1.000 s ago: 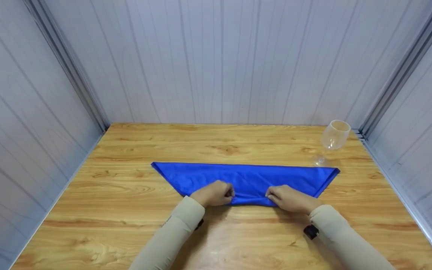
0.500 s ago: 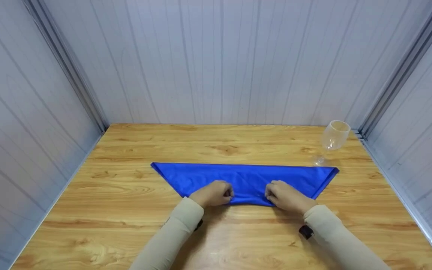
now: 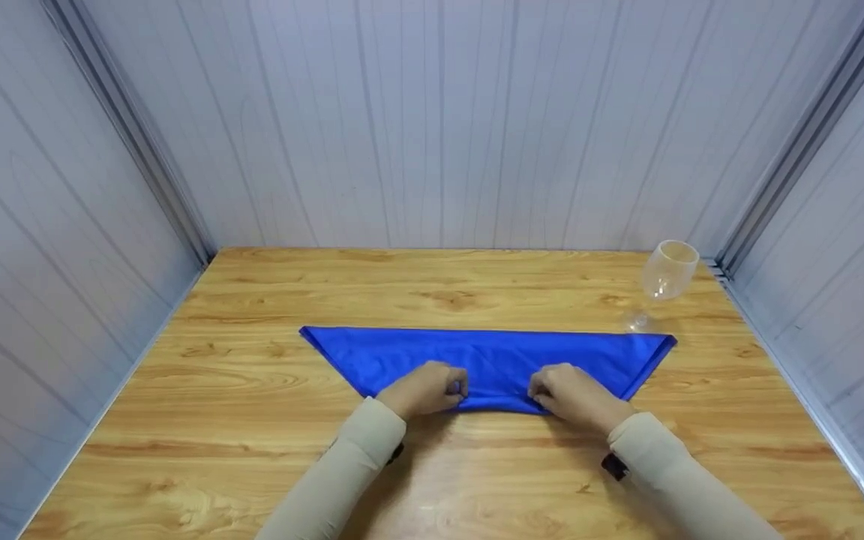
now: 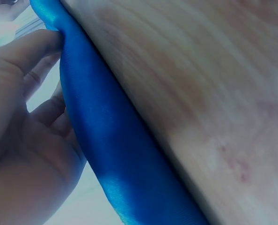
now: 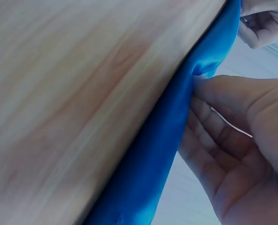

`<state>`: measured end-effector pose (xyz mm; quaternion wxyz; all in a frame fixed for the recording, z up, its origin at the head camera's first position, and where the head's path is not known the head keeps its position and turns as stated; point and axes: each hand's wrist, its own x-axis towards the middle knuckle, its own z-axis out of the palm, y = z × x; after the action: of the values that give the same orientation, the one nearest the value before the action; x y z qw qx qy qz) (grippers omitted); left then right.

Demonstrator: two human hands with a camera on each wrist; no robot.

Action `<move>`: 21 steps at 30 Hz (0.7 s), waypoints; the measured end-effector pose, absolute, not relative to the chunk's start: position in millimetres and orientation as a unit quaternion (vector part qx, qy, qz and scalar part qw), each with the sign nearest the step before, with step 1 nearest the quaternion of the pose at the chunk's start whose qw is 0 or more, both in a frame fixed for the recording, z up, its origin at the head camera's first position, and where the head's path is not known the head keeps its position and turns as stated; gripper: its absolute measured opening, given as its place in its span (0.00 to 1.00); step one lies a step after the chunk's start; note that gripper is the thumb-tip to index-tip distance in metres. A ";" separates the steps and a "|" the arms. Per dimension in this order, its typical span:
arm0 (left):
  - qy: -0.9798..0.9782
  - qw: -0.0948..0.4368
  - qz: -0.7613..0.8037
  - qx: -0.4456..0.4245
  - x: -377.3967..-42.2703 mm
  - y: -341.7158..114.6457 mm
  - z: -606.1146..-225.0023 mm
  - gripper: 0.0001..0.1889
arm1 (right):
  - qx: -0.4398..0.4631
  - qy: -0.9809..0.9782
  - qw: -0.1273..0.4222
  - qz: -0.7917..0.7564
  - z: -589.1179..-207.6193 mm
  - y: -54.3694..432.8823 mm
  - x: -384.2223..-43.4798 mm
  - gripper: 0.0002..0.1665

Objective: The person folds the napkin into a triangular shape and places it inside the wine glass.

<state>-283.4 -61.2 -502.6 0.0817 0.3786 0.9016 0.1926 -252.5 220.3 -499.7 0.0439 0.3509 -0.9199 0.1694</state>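
A shiny blue cloth (image 3: 492, 352) lies folded on the wooden table, its long straight edge toward the back and slanted ends at both sides. Along its near edge runs a rolled or folded band, seen close in the left wrist view as a blue roll (image 4: 106, 112). My left hand (image 3: 426, 388) pinches this near edge left of the middle, thumb against the roll. A short way to the right, my right hand (image 3: 574, 391) pinches the same edge between thumb and curled fingers; the right wrist view shows a small pucker in the cloth (image 5: 176, 108) at the thumb tip.
A clear stemmed glass (image 3: 670, 271) stands upright at the back right, its foot close behind the cloth's back edge. Pale panel walls (image 3: 417, 135) enclose the wooden table (image 3: 214, 420) at the back and both sides.
My right hand has shifted slightly left and altered its finger hold on the near edge. The left hand and the cloth stay almost where they were.
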 end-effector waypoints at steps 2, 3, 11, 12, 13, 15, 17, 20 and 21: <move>0.905 0.079 0.177 0.380 -280.8 -61.3 -502.1 0.03 | 0.360 -0.915 0.041 0.176 -500.3 222.6 -250.7 0.06; 0.906 0.076 0.168 0.381 -279.1 -61.3 -501.8 0.03 | 0.362 -0.914 0.037 0.180 -500.4 223.4 -249.6 0.07; 0.895 0.007 0.111 0.431 -260.6 -63.2 -494.5 0.10 | 0.385 -0.904 0.028 0.185 -500.0 227.6 -243.3 0.12; 0.893 0.006 0.111 0.436 -258.7 -63.6 -493.8 0.10 | 0.387 -0.903 0.025 0.186 -500.1 228.4 -242.8 0.12; 0.891 0.007 0.112 0.440 -257.0 -64.0 -493.3 0.10 | 0.389 -0.902 0.022 0.186 -500.1 229.0 -242.1 0.12; 0.888 0.016 0.118 0.444 -254.6 -65.0 -492.3 0.10 | 0.391 -0.901 0.012 0.190 -499.7 230.2 -240.6 0.12; 0.885 0.026 0.122 0.448 -252.9 -65.9 -491.9 0.10 | 0.391 -0.900 0.001 0.193 -499.1 231.0 -239.3 0.11; 0.883 0.040 0.129 0.449 -251.5 -67.1 -491.4 0.10 | 0.387 -0.902 -0.016 0.194 -497.4 231.0 -237.5 0.10; 0.883 0.045 0.130 0.449 -250.9 -67.5 -491.2 0.10 | 0.385 -0.902 -0.022 0.194 -497.0 230.9 -237.1 0.10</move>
<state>-250.9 -67.5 -491.2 0.0451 0.4492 0.8827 0.1303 -237.1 230.9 -497.0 -0.0219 0.3848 -0.9022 0.1938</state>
